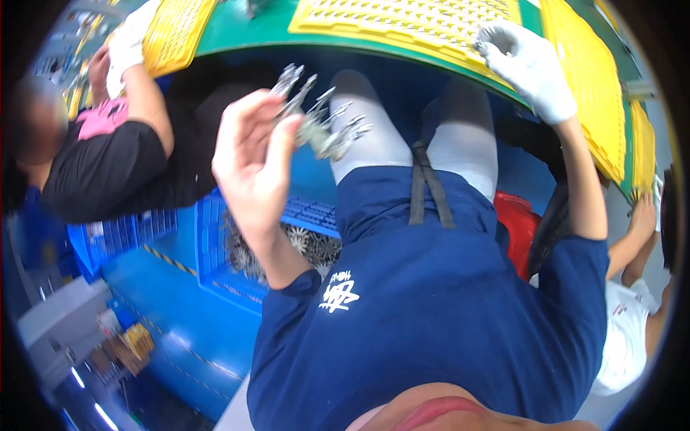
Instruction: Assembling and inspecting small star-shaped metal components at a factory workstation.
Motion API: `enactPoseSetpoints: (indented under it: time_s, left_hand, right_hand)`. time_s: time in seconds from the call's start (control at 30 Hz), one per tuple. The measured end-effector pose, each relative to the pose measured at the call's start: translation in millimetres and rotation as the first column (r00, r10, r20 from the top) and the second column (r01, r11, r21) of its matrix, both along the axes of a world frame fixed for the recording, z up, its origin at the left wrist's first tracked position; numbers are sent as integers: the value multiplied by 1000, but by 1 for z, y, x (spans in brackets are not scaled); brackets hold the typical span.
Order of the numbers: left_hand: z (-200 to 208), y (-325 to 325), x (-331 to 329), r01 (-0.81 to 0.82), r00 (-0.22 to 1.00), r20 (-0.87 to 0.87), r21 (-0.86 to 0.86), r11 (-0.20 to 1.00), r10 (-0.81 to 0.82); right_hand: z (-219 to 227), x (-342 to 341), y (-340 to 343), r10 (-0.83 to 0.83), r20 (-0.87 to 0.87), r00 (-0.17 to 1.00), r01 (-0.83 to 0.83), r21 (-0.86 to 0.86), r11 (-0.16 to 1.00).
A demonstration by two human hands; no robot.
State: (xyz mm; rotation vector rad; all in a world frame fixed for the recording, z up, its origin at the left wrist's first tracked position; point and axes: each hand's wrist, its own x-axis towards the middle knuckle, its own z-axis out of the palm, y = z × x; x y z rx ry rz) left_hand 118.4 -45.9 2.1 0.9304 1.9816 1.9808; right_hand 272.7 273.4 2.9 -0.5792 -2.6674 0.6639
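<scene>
Rightward, metal parts (323,138) jut from left grip (250,154).

Navy T-shirt (431,302), white right glove (535,77)

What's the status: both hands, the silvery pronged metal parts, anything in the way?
Bare left hand closed on silvery pronged metal parts. White-gloved right hand at yellow plastic tray, hold unclear. Held parts clear of tray; no visible obstruction.

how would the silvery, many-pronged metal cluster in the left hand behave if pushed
The silvery, many-pronged metal cluster in the bare left hand is probably stiff, as its slim prongs stick out unsupported. It seems unlikely to roll smoothly, given its jagged outline. The splayed prongs might snag.
</scene>
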Motion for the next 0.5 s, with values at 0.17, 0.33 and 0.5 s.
enactPoseSetpoints:
  time_s: [0.17,0.33,0.5]
  left_hand:
    - [0,16,5,79,975,-206,-29,996,-83]
    - [13,24,12,86,901,-414,-129,988,-133]
    - [17,25,15,131,888,-413,-190,973,-200]
  right_hand:
    - [18,-11,-88,162,-75,984,-175,-236,956]
    - [10,-22,-111,272,-286,919,-319,-130,939]
    - [13,-19,-105,383,-346,857,-456,-160,875]
